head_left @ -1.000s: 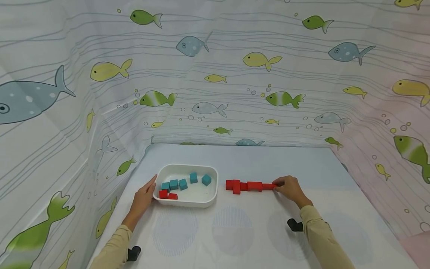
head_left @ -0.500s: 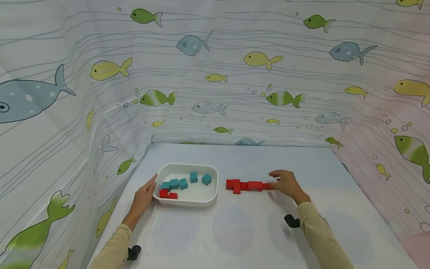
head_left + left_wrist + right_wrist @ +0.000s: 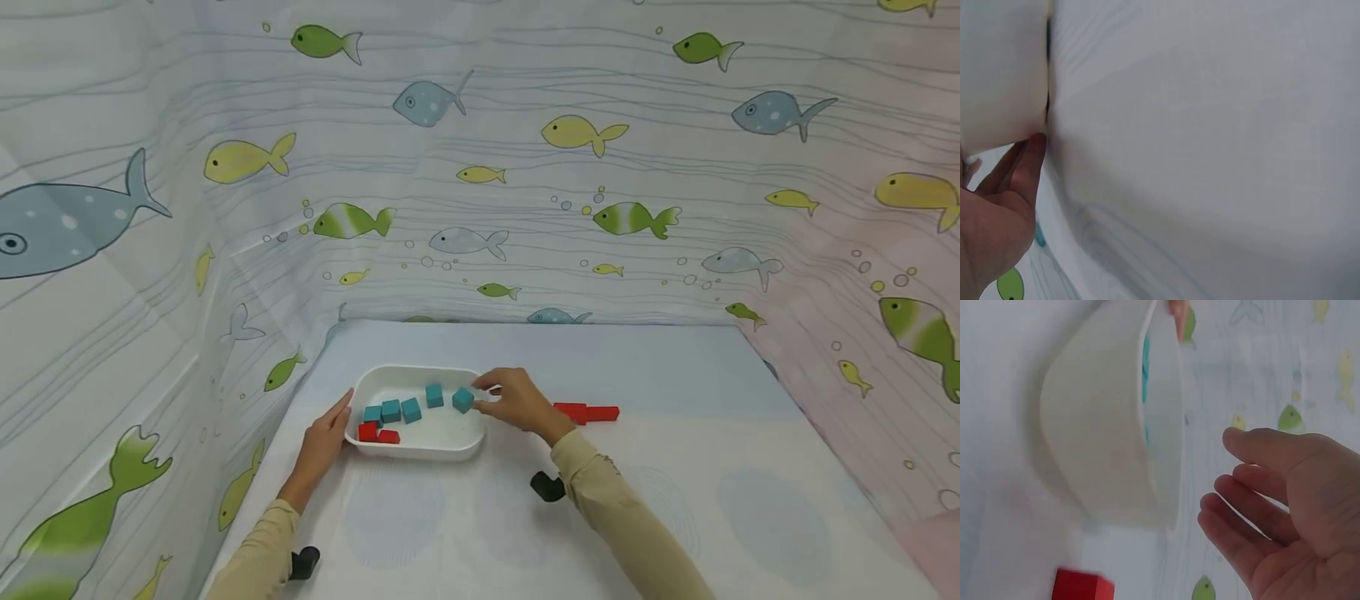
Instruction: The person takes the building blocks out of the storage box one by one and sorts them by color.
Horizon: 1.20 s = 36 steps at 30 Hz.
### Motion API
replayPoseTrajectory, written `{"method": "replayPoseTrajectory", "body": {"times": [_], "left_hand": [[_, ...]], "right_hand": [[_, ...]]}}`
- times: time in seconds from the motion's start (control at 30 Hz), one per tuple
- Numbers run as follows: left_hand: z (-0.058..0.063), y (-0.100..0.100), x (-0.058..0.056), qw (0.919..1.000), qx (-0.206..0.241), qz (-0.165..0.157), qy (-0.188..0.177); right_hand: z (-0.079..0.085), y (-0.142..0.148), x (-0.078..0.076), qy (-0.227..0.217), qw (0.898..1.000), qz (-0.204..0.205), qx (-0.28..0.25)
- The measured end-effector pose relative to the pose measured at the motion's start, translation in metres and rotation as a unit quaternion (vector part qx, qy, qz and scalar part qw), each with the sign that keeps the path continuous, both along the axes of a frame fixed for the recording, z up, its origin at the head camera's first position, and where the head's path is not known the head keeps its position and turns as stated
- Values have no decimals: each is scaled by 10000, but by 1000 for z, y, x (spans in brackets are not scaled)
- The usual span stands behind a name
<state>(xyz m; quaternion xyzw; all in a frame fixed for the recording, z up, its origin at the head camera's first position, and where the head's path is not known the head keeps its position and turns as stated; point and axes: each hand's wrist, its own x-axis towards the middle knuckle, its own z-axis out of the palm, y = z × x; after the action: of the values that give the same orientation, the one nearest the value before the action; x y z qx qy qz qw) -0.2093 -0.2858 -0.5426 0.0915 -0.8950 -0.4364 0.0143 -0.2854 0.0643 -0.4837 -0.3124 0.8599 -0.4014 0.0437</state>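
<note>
A white tray (image 3: 420,452) stands on the left half of the table. My left hand (image 3: 321,442) rests against its left side. In the left wrist view, the fingers (image 3: 1027,172) look fairly straight and touch the tray's outer wall (image 3: 1004,81). My right hand (image 3: 517,400) is over the tray's right rim, its fingertips near a teal cube (image 3: 462,400). The right wrist view shows nothing in that hand (image 3: 1297,512), its fingers loosely bent. Several more teal cubes (image 3: 411,410) and two red blocks (image 3: 367,432) lie in the tray.
Right of the tray lies a row of red blocks (image 3: 572,413), its left part hidden behind the right hand. White cloth covers the table (image 3: 480,508). A fish-print curtain (image 3: 525,192) surrounds it at the back and sides. Black wrist mounts (image 3: 547,487) show at both sleeves.
My right hand has let go of the right end of the red row and moved left to the tray's right rim. The left hand stays at the tray.
</note>
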Motion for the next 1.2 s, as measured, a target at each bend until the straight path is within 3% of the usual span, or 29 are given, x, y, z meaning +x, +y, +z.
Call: {"method": "replayPoseTrajectory", "body": {"times": [0.27, 0.5, 0.83, 1.2], "left_hand": [[-3, -1, 2, 9999, -37, 61, 147], [-1, -5, -1, 9998, -64, 87, 151], [-4, -2, -3, 9998, -60, 179, 51], [-3, -2, -3, 9998, 23, 99, 153]], "right_hand": [[-2, -83, 8, 205, 9952, 890, 349], [-18, -127, 6, 111, 9900, 1204, 722], [-31, -151, 6, -524, 9863, 1048, 1159], [-43, -152, 2, -499, 9863, 1119, 1103]]}}
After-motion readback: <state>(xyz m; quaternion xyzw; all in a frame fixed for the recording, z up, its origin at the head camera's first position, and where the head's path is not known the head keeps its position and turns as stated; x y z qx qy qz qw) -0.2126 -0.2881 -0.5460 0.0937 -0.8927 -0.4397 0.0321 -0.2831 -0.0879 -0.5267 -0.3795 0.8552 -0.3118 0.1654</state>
